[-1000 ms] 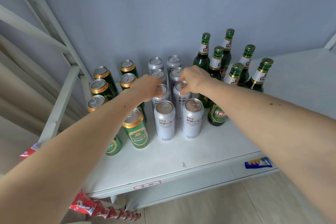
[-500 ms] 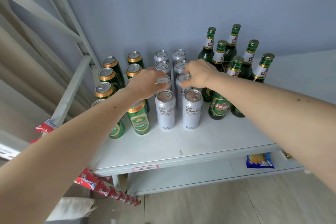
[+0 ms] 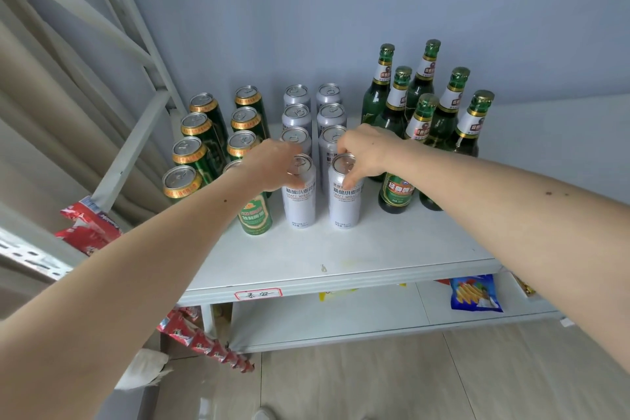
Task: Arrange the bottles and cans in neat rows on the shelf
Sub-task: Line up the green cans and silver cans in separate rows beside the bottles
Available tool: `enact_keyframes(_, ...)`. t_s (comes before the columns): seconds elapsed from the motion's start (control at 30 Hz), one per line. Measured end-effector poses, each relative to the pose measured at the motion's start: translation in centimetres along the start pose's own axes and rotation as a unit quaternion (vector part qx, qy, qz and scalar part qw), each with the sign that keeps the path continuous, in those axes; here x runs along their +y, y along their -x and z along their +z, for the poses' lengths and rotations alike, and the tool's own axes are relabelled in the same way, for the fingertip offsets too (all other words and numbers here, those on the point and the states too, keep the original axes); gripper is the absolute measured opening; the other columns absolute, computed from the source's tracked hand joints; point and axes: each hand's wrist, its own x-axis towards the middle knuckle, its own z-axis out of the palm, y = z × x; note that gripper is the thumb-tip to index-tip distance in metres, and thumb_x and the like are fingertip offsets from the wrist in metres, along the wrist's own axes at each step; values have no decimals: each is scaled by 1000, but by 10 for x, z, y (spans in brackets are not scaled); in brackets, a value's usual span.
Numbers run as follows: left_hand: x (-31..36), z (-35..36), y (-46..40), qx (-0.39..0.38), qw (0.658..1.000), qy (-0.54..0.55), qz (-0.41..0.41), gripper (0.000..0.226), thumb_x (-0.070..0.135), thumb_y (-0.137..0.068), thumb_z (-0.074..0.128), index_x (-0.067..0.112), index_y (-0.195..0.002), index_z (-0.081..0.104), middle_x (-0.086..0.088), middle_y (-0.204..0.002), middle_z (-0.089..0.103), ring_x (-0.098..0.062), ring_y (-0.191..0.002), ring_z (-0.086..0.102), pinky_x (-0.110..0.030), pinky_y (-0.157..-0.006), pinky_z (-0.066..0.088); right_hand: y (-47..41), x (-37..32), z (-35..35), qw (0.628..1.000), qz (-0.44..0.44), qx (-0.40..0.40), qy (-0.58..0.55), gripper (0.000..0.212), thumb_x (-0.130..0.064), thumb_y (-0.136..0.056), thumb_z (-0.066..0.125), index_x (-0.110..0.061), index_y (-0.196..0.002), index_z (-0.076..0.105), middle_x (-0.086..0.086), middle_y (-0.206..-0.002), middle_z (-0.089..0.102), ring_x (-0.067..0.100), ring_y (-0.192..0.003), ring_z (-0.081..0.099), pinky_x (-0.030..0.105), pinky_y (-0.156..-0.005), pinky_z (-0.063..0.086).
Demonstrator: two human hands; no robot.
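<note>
Single head-worn wide-angle view, looking forward and down from above the shelf [image 3: 341, 256], facing the blue back wall [image 3: 341, 10]. Both forearms enter from the bottom corners and reach away from the lens, so the shelf top sits near, at arm's reach, with strong bending of straight lines at the frame edges. The lower shelf [image 3: 341, 314] and floor [image 3: 409, 378] fill the bottom; no second view to share with.

The front strip of the white shelf [image 3: 341, 256] lies bare and reachable. Behind it, green cans [image 3: 185, 181], silver cans [image 3: 344, 201] and green bottles [image 3: 397, 191] stand packed, leaving only narrow gaps between rows.
</note>
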Motion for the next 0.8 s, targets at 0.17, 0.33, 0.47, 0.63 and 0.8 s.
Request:
enact_keyframes(0.17,3,-1,-3,-3,1000,-18,-2,47,41,-72,78,17,-107,60,-6,-94,66,-28,-90,61,-42,-74,56,-1,0,3,1000,-9,14,-10,53,-37,-70,86,-3,-107,67,13,-97,65,30,-86,64,40,-73,57)
enact_keyframes(0.33,4,-2,-3,-1,1000,-28,-5,47,43,-69,80,17,-105,63,-6,-93,67,-28,-90,62,-41,-74,55,-3,3,4,1000,-17,16,-17,51,-33,-71,85,-2,-107,66,14,-97,65,30,-86,64,37,-69,54)
enact_keyframes(0.47,5,-4,-4,-6,1000,-24,-9,46,43,-68,81,17,-101,65,-5,-90,67,-27,-90,62,-39,-73,54,-4,5,5,999,-23,16,-15,52,-30,-72,85,-2,-111,64,16,-102,62,32,-89,62,34,-68,50)
enact_keyframes(0.63,5,-4,-4,-2,1000,-26,-10,49,44,-68,82,16,-105,65,-3,-90,66,-25,-87,60,-33,-67,47,-6,7,8,999,-24,29,-29,51,-30,-71,85,-2,-108,65,16,-100,65,32,-88,63,38,-73,54)
enact_keyframes(0.8,4,0,-2,14,999,-28,-9,50,42,-68,82,18,-109,65,-5,-96,69,-26,-91,62,-37,-74,52,-6,5,10,999,-18,37,-29,53,-32,-70,86,-1,-108,66,15,-98,66,30,-86,65,42,-77,57)
